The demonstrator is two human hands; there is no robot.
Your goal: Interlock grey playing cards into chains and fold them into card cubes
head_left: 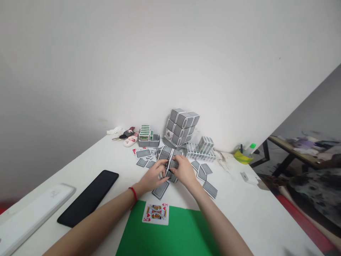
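Observation:
Between my two hands is a block of folded playing cards [166,153], grey-backed with pale bands, on the white table. My left hand [155,175], with a red cord at the wrist, grips its near left side with bent fingers. My right hand [183,170] pinches the block from the right; the fingertips are partly hidden. Right behind stands a leaning stack of similar card blocks [181,128] against the wall. Loose grey-backed cards [160,190] lie around the hands. A king of hearts [156,213] rests face up on a green sheet [183,234] near me.
At the back left are a card tray with small green-and-white boxes [145,133] and a keychain [129,137]. A striped box structure [205,149] sits right of the stack. A black phone [89,197] and a white device [37,217] lie left; yellow tape [243,157] is far right.

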